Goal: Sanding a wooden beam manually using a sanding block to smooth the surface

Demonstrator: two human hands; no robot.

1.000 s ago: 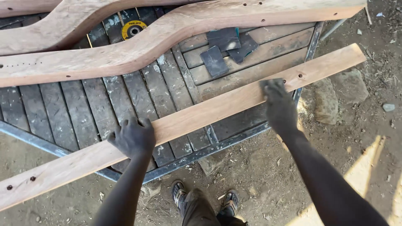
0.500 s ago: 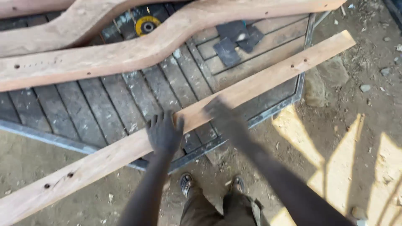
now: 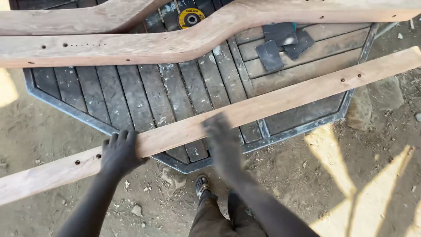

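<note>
1. Head view, looking down: a long straight wooden plank [image 3: 280, 98] lies slantwise across a dark slatted surface [image 3: 131, 94] with a metal frame, its left end lower and reaching out over the dirt ground [image 3: 359, 184].
2. The left hand [image 3: 119, 151] sits on the plank near that lower end, fingers curled over its upper edge, the grip closed on the wood just right of two small holes.
3. The right hand [image 3: 221, 138] is blurred; it lies over the plank near its middle, palm down, and I cannot tell whether its grip is closed on the wood or only resting there.
4. Beyond the plank, two curved wooden pieces [image 3: 175, 41] lie across the far part of the surface, the nearer one dotted with small holes.
5. A yellow grinding disc [image 3: 190, 18] shows between the curved pieces.
6. Dark sandpaper sheets [image 3: 280, 44] lie on the slats at the upper right, well apart from both hands.
7. The person's shoe [image 3: 201, 185] stands on the ground just below the frame.
</note>
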